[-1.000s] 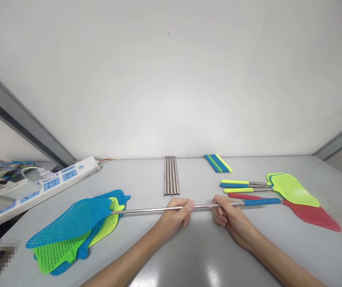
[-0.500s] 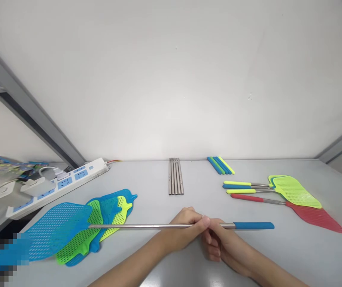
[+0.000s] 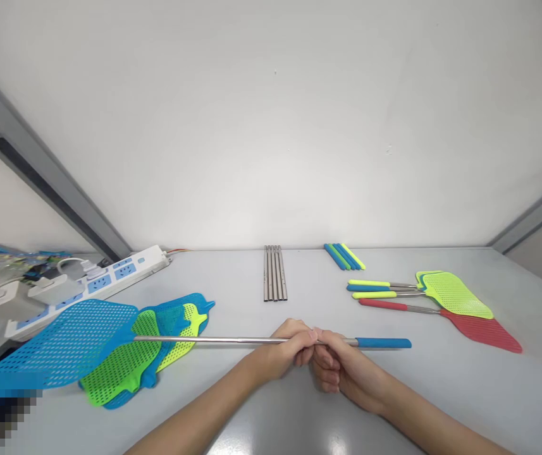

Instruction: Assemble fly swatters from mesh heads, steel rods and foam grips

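Note:
A blue fly swatter with an extended metal rod and a blue grip lies level across my view, held above the table. My left hand is closed round the rod near its middle. Just right of it, my right hand pinches the same rod, close to the blue grip. The two thumbs almost meet on the metal. Below the swatter's mesh head, several loose blue, green and yellow swatter heads lie overlapped on the table.
Several metal rods lie side by side near the wall, with several coloured grips to their right. Swatters with rods and grips, yellow-green ones and a red one, lie at right. A white power strip with plugs sits at left.
The whole scene has shifted slightly up and left in view. Both hands still hold the swatter's rod, and its blue head has tilted a little higher at the left.

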A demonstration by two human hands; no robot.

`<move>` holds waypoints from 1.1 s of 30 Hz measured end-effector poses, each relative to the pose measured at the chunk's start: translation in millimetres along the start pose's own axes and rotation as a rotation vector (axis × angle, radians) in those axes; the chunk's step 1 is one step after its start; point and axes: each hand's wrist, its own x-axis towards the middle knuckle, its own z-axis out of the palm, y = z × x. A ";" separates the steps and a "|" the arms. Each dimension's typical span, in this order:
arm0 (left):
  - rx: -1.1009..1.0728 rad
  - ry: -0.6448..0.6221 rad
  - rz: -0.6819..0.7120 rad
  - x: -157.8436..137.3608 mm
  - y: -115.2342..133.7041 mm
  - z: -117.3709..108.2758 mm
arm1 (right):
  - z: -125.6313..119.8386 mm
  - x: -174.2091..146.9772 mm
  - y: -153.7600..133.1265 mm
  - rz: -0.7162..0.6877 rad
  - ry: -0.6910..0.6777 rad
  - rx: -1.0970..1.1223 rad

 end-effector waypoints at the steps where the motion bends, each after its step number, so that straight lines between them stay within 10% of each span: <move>1: -0.007 -0.005 -0.006 0.2 -0.3 -0.1 | -0.2 0.2 0.0 -0.006 -0.003 0.001; 33: -0.064 -0.002 -0.102 8.4 1.8 2.8 | -2.8 3.1 -6.0 -0.134 0.293 0.042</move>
